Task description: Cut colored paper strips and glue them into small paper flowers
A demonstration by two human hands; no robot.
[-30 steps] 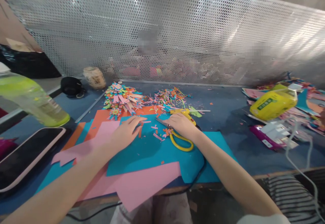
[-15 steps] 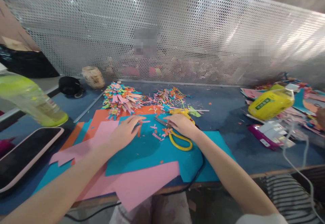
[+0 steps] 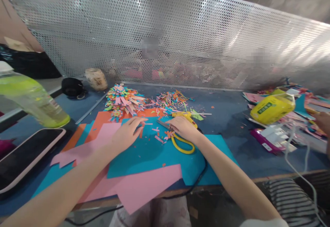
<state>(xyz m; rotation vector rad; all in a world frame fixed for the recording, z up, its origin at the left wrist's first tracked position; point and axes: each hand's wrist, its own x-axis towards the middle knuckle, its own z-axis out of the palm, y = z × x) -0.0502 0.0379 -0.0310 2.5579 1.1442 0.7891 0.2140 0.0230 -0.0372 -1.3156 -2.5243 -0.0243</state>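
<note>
the left hand (image 3: 127, 134) lies palm down with the fingers stretched out and nearly flat, holding nothing; its fingertips (image 3: 140, 121) press on the large teal paper sheet (image 3: 160, 155), just beside a small orange paper strip (image 3: 141, 132). the right hand (image 3: 184, 127) rests palm down with loosely bent fingers on top of the yellow-handled scissors (image 3: 183, 145). it covers the pivot, so i cannot tell whether it grips them or only lies on them. one handle loop shows under the wrist, and the grey blades point left toward the other hand. the scissors lie on the teal sheet, among small pink and orange snippets.

a pink paper sheet (image 3: 144, 185) overlaps the teal one at the near edge of the blue tabletop (image 3: 232, 110). orange paper sheets (image 3: 103, 117) lie under both on the left. a yellow glue gun (image 3: 185, 115) sits just behind the right hand, partly hidden by it, and a black cord (image 3: 202, 172) runs off the near edge. behind the hands are a heap of fringed multicoloured paper pieces (image 3: 123, 100) and loose multicoloured paper scraps (image 3: 168, 100).

to the left, a green plastic bottle (image 3: 33, 100) and a phone in a pink case (image 3: 25, 155). to the right, a yellow plastic bottle on its side (image 3: 273, 108), a white cable (image 3: 296, 158) and another person's hand (image 3: 323, 122) at the frame edge. a perforated metal panel (image 3: 180, 41) closes the back.
</note>
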